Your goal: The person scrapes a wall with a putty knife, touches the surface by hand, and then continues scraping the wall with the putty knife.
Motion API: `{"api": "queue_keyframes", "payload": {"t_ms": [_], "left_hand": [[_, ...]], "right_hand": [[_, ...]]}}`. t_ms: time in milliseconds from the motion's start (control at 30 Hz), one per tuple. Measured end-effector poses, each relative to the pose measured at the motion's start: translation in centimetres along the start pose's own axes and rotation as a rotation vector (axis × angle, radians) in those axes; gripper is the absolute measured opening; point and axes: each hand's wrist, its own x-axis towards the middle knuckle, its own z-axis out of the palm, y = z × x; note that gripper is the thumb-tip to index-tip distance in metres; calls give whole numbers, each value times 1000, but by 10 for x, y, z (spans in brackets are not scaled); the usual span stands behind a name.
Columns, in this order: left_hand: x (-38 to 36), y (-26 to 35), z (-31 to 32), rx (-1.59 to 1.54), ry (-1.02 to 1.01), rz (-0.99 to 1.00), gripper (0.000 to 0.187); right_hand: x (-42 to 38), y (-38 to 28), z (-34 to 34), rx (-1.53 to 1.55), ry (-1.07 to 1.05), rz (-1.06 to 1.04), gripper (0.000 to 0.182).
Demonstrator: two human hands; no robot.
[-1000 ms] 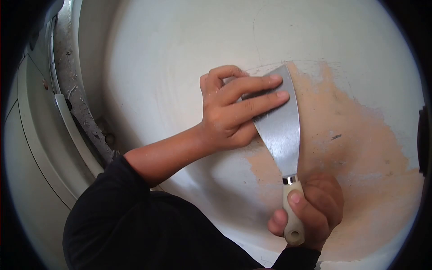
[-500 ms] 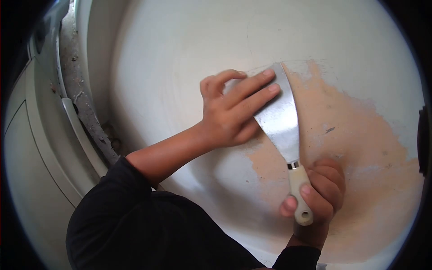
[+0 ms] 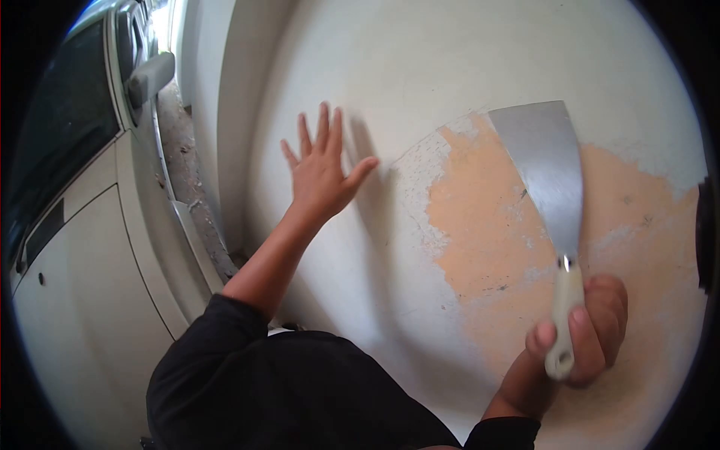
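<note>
In my right hand (image 3: pixel 596 330) is a putty knife (image 3: pixel 546 165), its pale handle gripped between thumb and fingers. The wide metal blade points up and overlaps the upper part of an orange-tan patch (image 3: pixel 472 217) on the white wall (image 3: pixel 405 67). Cracked, flaking paint borders this patch on its left side. My left hand (image 3: pixel 322 172) is to the left of the patch, fingers spread and palm toward the wall, holding nothing. Its shadow falls on the wall just to the right.
A light-coloured car (image 3: pixel 90 270) with a side mirror (image 3: pixel 152 77) stands close on the left. Between car and wall runs a narrow strip of littered floor (image 3: pixel 180 142). A wall corner (image 3: pixel 232 112) juts out beyond my left hand.
My left hand has come off the blade and moved left, its fingers now spread. The putty knife has shifted right in view with my right hand. More of the car shows.
</note>
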Motion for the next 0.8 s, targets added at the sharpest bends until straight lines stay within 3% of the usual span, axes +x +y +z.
{"api": "queue_keyframes", "payload": {"t_ms": [67,133,167,200,267,333,400,433,500,533,600,667,700,800], "left_hand": [[-20,-26,-13,43,43,56,56],[-44,-38,-31,-329,-237,-145,22],[-60,-39,-30,-234,-83,-23,32],[-76,-48,-35,-89,-141,56,41],[-101,-53,-49,-48,-256,-22,47],[-107,-52,-61,-48,-277,-44,46],[-106,-47,-71,-147,-443,-227,36],[-106,-46,-69,-137,-458,-202,36],[-102,-44,-63,-108,-330,47,59],[-99,-37,-58,-103,-342,69,59],[-91,-17,-42,-89,-363,162,82],[-93,5,-21,-48,-397,259,88],[-99,24,-21,-27,-369,182,91],[-102,30,-22,30,-378,175,95]], "right_hand": [[-14,-19,-9,74,101,112,37],[-44,-35,-7,157,274,209,37],[-65,-40,-2,198,402,228,36],[-89,-52,0,239,423,323,38],[-119,-77,1,277,466,434,39],[-133,-100,7,298,495,733,42],[-147,-109,-3,312,450,748,42],[-150,-113,-9,332,383,744,43],[-157,-118,-19,347,404,784,42],[-164,-118,-24,367,386,781,42],[-177,-117,-32,384,387,779,42],[-192,-124,-44,387,351,867,41],[-201,-125,-49,393,380,876,41],[-221,-129,-68,333,176,926,38]]}}
